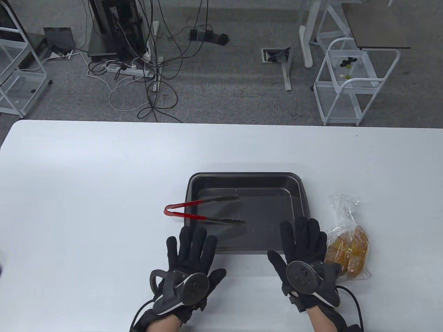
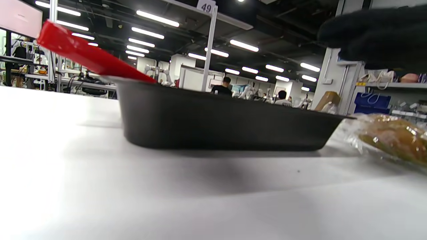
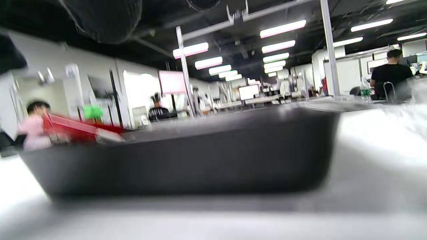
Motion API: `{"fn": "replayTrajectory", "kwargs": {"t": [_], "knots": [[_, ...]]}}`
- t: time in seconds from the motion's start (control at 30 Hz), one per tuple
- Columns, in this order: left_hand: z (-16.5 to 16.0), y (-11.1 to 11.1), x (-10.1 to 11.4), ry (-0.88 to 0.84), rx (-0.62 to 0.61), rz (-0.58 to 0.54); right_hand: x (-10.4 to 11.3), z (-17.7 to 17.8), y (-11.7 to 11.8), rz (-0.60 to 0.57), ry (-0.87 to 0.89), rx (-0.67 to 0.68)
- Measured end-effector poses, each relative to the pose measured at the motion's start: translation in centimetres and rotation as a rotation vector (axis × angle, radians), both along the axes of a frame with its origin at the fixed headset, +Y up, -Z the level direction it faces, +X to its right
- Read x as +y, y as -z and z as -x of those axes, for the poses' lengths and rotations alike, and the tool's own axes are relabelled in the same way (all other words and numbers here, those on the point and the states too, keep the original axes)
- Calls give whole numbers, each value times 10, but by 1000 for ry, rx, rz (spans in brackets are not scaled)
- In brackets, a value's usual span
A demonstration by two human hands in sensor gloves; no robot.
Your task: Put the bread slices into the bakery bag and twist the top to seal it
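Observation:
A clear bakery bag (image 1: 347, 238) lies on the white table right of the tray, golden bread slices (image 1: 356, 254) inside it and its crumpled top (image 1: 342, 204) pointing away from me. In the left wrist view the bag (image 2: 390, 141) shows at the right edge. My left hand (image 1: 192, 247) lies flat with fingers spread, fingertips at the tray's near rim, holding nothing. My right hand (image 1: 303, 233) is flat too, its fingers over the tray's near right corner, just left of the bag.
A dark baking tray (image 1: 297, 186) sits mid-table with no bread in it. Red-handled tongs (image 1: 200, 211) lie across its left rim, the red loop over the table. The tray's wall (image 2: 217, 120) (image 3: 186, 163) fills both wrist views. Carts and cables stand on the floor beyond.

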State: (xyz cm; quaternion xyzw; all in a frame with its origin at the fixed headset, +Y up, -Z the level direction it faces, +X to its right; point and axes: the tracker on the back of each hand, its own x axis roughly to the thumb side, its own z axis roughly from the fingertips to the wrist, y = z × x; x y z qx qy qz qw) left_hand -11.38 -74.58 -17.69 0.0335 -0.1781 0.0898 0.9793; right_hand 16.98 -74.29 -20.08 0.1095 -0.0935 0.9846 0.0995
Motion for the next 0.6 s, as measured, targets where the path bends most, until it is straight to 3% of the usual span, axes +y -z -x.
{"fn": "replayTrajectory", "kwargs": {"t": [0.17, 0.6], "knots": [[-5, 7, -10, 31, 14, 55, -24, 7, 7, 93, -110, 19], [-8, 8, -13, 21, -2, 75, -22, 1, 7, 98, -70, 26]]}}
